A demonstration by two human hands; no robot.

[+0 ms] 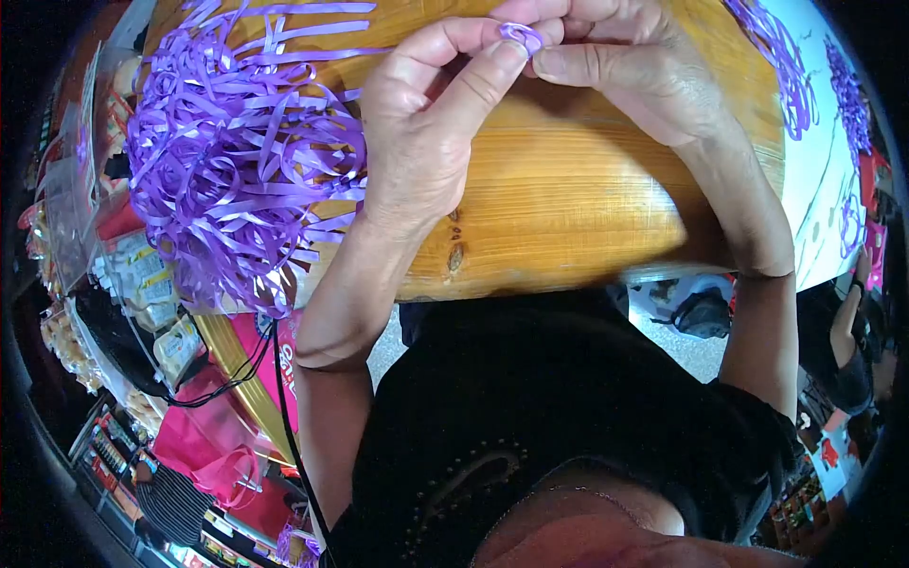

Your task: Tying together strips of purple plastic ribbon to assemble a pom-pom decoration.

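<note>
Above the far part of the wooden table (559,208), both my hands meet at a small loop of purple ribbon (522,36). My left hand (426,123) pinches the loop between thumb and forefinger. My right hand (653,76) closes on the loop's right side, its thumb and fingers pressed together. Just left of my left hand lies a large heap of curled purple ribbons (227,180), with several straight ends reaching toward my wrist. How the ribbon runs inside my fingers is hidden.
More purple ribbons (781,66) hang over the table's right side, beside a white marbled surface (819,180). Packaged goods (142,275) and a pink bag (204,445) crowd the left. A black cord (284,407) hangs near my left arm. Other people (838,350) are at the far sides.
</note>
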